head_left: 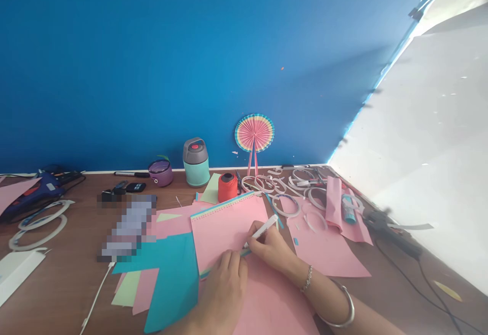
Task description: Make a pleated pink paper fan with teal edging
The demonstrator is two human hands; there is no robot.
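My right hand [272, 246] is closed around a white pen [266, 227], its lower end at the near edge of a pink sheet [224, 233]. That sheet has a blue strip with a row of small dark marks along its far edge. A blue and pale strip also shows along the near edge, partly covered by my hands. My left hand [226, 286] lies on this near edge, fingers resting flat on the paper. Under both hands spreads a larger pink sheet [270, 299]. Blue paper [177, 279] lies to the left of my left hand.
Behind the sheet stand an orange-red thread spool [227, 188], a mint food jar [196, 164], a purple cup [160, 173] and a round paper fan [254, 134]. White paper rings [285, 205] clutter the right. A blurred phone [129, 228] with a cable lies left.
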